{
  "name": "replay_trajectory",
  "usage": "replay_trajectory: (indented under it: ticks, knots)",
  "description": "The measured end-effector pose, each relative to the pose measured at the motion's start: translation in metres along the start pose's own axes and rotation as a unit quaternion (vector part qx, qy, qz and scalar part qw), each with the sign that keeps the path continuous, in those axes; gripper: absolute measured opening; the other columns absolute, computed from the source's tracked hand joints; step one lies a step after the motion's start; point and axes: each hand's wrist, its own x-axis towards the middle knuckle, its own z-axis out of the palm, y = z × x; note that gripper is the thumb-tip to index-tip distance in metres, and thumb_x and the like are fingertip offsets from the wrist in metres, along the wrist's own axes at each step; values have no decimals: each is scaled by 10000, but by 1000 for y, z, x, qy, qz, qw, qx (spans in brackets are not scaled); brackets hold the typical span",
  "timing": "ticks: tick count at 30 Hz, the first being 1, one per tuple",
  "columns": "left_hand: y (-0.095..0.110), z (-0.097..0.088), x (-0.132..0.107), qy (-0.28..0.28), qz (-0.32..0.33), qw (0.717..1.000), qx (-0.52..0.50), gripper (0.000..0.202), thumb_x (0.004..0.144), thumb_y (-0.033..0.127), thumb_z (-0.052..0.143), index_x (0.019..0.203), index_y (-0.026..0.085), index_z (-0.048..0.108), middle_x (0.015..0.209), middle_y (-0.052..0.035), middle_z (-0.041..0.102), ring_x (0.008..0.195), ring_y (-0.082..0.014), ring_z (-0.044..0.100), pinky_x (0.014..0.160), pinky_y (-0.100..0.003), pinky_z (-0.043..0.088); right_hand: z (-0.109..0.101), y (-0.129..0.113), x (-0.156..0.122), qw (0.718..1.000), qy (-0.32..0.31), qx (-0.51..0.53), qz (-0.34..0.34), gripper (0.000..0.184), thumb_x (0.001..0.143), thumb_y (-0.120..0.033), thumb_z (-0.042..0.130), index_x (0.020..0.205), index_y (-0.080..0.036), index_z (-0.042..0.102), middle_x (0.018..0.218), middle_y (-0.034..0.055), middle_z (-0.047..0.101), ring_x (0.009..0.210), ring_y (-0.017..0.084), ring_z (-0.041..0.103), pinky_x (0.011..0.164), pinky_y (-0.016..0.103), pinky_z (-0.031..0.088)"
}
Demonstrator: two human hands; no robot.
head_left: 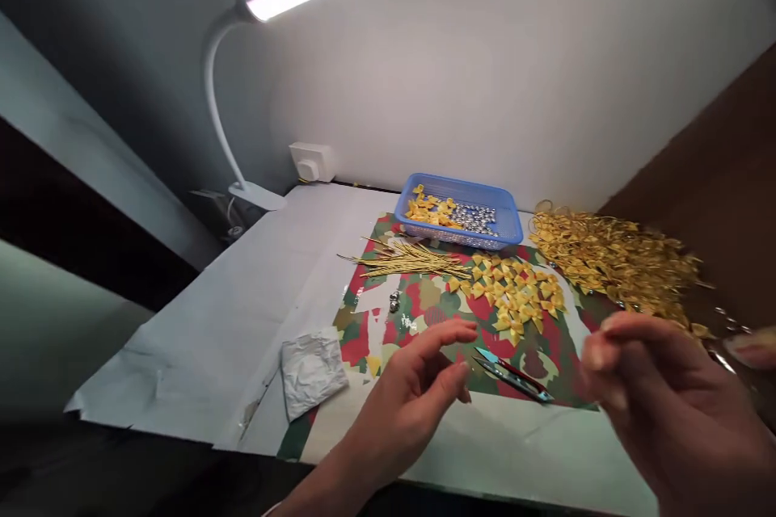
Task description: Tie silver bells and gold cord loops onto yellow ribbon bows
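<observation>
My left hand [418,392] hovers over the front of a camouflage-patterned mat, thumb and fingers apart with nothing between them. Just right of its fingertips lie small thread snips [512,376] with dark red and black sides. My right hand [672,412] is raised at the right, slightly blurred, its fingertips drawn together; whatever they may pinch is hidden. Beyond the hands, several yellow ribbon bows [515,291] are spread on the mat [418,295]. A bundle of gold twist ties [412,260] lies behind, and a few silver bells [394,301] sit left of the bows.
A blue basket [509,234] at the back holds yellow bows and silver beads or bells. A large heap of gold bows with ties [618,254] lies at right. Crumpled white paper [312,371] is at left, beneath a clamp lamp [215,89]. A fingertip [755,347] shows at the right edge.
</observation>
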Motion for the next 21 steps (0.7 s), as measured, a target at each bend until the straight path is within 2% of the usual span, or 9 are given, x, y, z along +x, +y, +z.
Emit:
replay_trajectory:
  ticks: [3,4,6,8,11,14,17,19,21]
  knots:
    - [5,-2,7,-90,-33,995,-39,318,954,352,544,1213,230,681,783,-37,720,548,-105,549,539,-213,395,40,-16,8,994,-30,108,18,109,972,-244,573,947,-275,675,688,-7,619,505,80,529,447,183,447]
    - [3,-2,8,-127,-56,988,-61,337,972,382,502,1190,213,697,756,-42,721,504,-89,533,494,-202,352,49,-20,10,992,-26,124,16,103,970,-260,581,937,-276,677,684,-12,616,499,78,519,450,186,444]
    - [-4,-4,6,-191,-109,968,-124,399,980,445,460,1095,183,737,916,-98,759,446,-57,527,429,-195,286,59,-25,14,989,-6,144,11,67,955,-290,612,934,-289,676,671,-27,607,489,73,498,451,188,434]
    - [-14,-6,3,-220,-157,944,-191,432,955,494,488,1021,158,751,1044,-146,760,426,-51,553,394,-192,268,61,-27,17,988,13,157,4,22,928,-306,654,926,-296,674,648,-39,600,473,68,475,446,185,422]
    - [-26,-11,-3,-209,-196,928,-239,412,904,508,584,967,137,750,984,-153,777,472,-79,623,414,-177,355,58,-29,21,986,31,165,11,39,893,-312,702,910,-296,671,633,-47,595,469,62,456,438,173,401]
    - [-27,-12,-8,-186,-196,937,-223,297,867,424,682,923,141,752,916,-107,781,555,-93,672,487,-167,438,57,-28,23,985,36,165,18,53,882,-315,716,908,-300,672,644,-48,594,480,61,454,437,166,387]
    - [-23,-7,-10,-160,-192,948,-197,180,781,288,787,874,137,756,791,-56,765,570,-94,670,513,-166,460,59,-26,22,986,31,163,17,41,890,-307,706,916,-304,674,650,-48,591,483,64,455,444,174,392]
    - [-21,-3,-10,-129,-188,956,-183,176,730,267,824,783,120,744,689,-36,735,534,-94,650,496,-169,455,59,-25,19,986,25,161,15,28,905,-311,688,929,-307,674,652,-48,590,485,66,458,457,186,400]
    - [-21,-1,-9,-99,-179,963,-173,215,736,297,820,699,123,700,637,-23,710,504,-89,632,471,-167,441,58,-25,17,987,22,158,10,19,921,-316,667,937,-307,672,654,-48,591,486,68,461,467,194,404]
